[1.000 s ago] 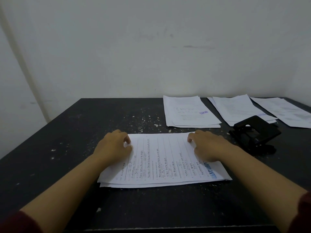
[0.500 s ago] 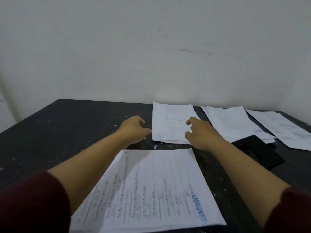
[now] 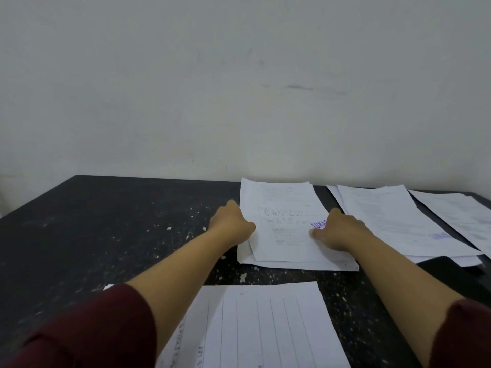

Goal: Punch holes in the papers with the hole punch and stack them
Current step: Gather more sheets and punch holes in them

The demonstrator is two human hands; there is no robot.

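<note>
While both hands rest on the far paper stack (image 3: pixel 284 221), the ruled sheets (image 3: pixel 268 325) lie nearest the camera.

The left hand (image 3: pixel 231 225) sits curled at that stack's left edge, thumb on the paper; the right hand (image 3: pixel 338 231) lies on its right side, fingers bent, partly covering a purple stamp (image 3: pixel 318 224) whose letters are too blurred to read. Whether either hand actually pinches a sheet cannot be told. Right of the stack lie two more paper piles (image 3: pixel 385 219), one with a blurred blue stamp (image 3: pixel 441 235). The black hole punch (image 3: pixel 449 266) shows only partly, just right of the stack, behind the right forearm. All sit on a speckled black table (image 3: pixel 106 221), with maroon sleeves (image 3: pixel 87 330) in the foreground.
</note>
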